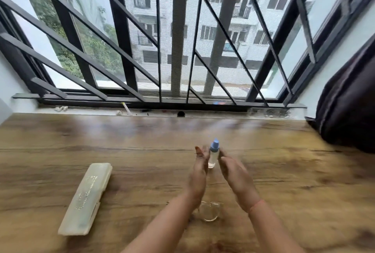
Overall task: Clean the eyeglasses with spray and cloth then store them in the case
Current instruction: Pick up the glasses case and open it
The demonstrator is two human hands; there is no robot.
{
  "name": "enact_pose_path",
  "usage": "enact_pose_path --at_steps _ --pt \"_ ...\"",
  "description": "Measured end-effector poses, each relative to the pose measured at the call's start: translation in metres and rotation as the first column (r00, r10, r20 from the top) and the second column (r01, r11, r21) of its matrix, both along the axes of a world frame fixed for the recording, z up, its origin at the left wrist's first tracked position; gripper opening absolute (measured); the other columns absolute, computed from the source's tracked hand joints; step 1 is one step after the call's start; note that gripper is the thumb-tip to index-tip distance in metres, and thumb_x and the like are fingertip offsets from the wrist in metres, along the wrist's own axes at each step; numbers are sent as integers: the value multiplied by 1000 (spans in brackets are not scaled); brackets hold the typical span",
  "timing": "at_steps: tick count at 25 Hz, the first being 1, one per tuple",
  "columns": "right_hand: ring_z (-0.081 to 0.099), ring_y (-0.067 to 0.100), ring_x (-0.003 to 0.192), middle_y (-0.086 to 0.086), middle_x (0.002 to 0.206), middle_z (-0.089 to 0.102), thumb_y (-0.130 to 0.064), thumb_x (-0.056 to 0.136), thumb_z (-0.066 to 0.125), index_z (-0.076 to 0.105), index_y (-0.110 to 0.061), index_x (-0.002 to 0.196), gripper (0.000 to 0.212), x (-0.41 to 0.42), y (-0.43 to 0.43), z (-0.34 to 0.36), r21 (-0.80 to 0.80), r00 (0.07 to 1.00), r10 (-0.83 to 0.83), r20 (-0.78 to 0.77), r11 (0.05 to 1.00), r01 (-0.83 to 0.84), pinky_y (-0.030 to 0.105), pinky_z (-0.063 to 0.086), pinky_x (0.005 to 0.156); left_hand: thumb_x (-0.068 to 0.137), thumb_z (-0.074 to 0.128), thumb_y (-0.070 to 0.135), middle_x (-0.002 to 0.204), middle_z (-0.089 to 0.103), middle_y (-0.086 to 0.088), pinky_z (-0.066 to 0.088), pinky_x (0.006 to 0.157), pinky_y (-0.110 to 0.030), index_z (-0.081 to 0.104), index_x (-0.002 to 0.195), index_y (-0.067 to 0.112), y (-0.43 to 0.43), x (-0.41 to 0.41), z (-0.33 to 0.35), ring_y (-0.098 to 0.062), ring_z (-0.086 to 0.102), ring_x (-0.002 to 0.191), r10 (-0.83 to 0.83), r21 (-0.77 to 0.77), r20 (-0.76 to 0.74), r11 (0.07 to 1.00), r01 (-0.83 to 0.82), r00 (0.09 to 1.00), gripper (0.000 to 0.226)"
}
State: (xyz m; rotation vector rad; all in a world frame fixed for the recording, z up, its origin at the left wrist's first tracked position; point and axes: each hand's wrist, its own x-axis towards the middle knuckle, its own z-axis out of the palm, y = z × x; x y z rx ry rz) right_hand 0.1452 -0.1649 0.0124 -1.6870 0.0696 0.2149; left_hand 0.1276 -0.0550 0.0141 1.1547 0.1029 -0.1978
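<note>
Both hands bracket the spray bottle [214,156]: the left hand [199,169] lies straight-fingered along one side, the right hand [236,173] reaches the other, and blur hides whether either truly holds it. Eyeglasses [209,213] lie behind the grip, under the wrists; the case [87,198] sits well to its left. Best, I judge, to seize the clear body with one hand, keeping the blue cap free for pressing.

Wood-grain worktop [60,141] is spanning the view beneath a wide window. Dark metal grille [119,29] is crossing the panes in diagonals. Pale sill [203,113] is carrying small debris. Dark curtain [349,110] is hanging at right. Soft daylight is coming in; apartment block [223,19] and trees [97,49] are showing outside.
</note>
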Motion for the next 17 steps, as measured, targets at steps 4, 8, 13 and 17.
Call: enact_pose_path --at_steps 4,8,13,17 --pt "60 4 96 -8 100 70 -10 91 41 73 -40 86 44 -35 -60 -3 -16 995 -98 -14 995 98 30 42 92 65 30 80 133 47 14 23 111 -22 47 128 22 -54 -21 -3 -3 32 133 -154 -11 1 988 154 988 87" --pt "59 -1 98 -24 94 70 -3 92 36 72 -47 83 57 -56 -79 -2 -39 989 -146 18 988 146 31 39 98 81 23 58 150 30 -3 13 118 -32 33 141 6 -77 -31 -8 -9 23 139 -185 27 -31 982 185 982 80" --pt "52 2 118 -15 119 63 -3 93 35 69 -39 94 50 -60 -78 -5 36 986 -167 4 985 167 35 33 110 97 14 40 152 24 -2 13 117 -29 26 143 2 -79 -32 -6 -8 20 140 -175 -4 -62 985 175 983 61" --pt "46 10 127 -4 132 56 -5 93 36 60 -31 111 40 -63 -78 -9 76 984 -179 -8 981 179 41 28 114 97 11 42 150 27 1 15 115 -23 27 142 2 -77 -36 -5 -6 24 138 -197 -6 -85 980 197 977 62"
